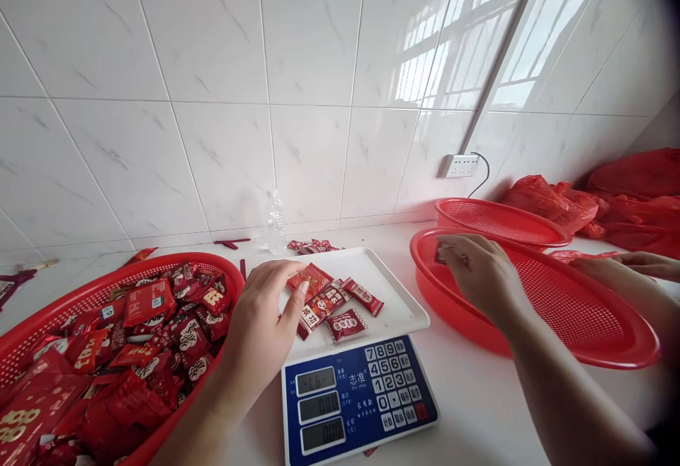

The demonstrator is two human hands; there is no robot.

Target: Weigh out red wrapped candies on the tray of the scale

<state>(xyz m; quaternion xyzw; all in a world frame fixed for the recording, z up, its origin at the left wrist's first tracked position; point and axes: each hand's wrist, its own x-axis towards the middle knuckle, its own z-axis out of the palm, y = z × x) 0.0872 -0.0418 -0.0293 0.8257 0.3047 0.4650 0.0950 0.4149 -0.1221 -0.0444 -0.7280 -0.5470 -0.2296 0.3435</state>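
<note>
A white scale tray [390, 303] holds several small snack packets in red wrappers, among them a packet with white lettering [325, 304]. My left hand [265, 317] reaches over the tray's left side, thumb and fingers around the edge of a plain red packet [314, 278]. Over the left rim of a red mesh basket [557, 303], my right hand [481, 275] has its fingers curled together. Something small and dark shows at its fingertips, too hidden to name. Below the tray is the scale's blue panel [361, 402] with number keys and displays.
A red basket [212, 259] full of wrapped packets stands at the left. Behind the tray are a clear plastic bottle [275, 224] and more packets [312, 246]. Another person's hands [603, 268] are at the right, near red plastic bags [557, 204]. A power strip [460, 166] hangs on the tiled wall.
</note>
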